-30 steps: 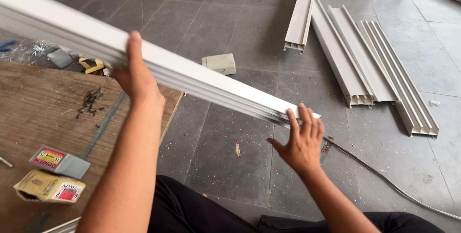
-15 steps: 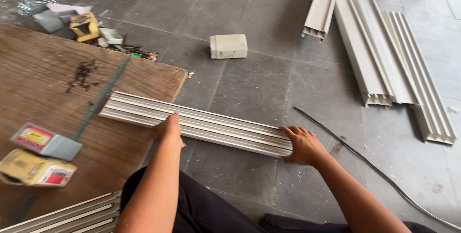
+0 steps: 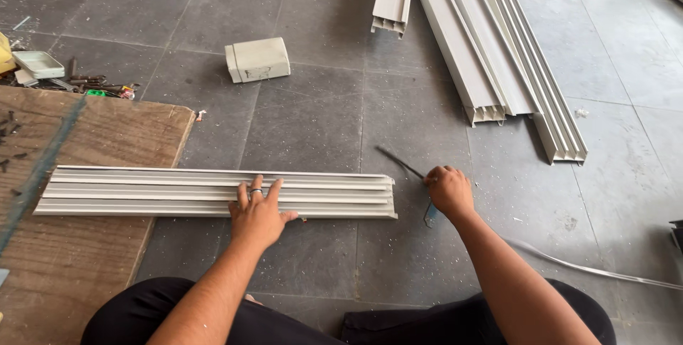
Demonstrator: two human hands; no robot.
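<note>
In the head view, a long pale grey ribbed plastic channel profile (image 3: 213, 193) is seen lying flat across the lower middle of the frame, its left part resting on a brown wooden board (image 3: 107, 131) and its right part on the dark grey tiled floor (image 3: 313, 124). The left hand (image 3: 257, 215) is laid open and flat on the profile's near edge, pressing rather than gripping. The right hand (image 3: 448, 190), right of the profile's end, is closed around a thin dark tool (image 3: 400, 161), whose kind cannot be told.

The profile is bridged over the board's edge, so rocking or sliding could be caused by uneven pressure. With only 1 flat palm restraining it, a slip is judged possible, and the tool tip could be driven toward the fingers (image 3: 274, 188).

A small pale block (image 3: 257, 59) and 3 further grey profiles (image 3: 491, 53) are seen at the upper part of the frame.
</note>
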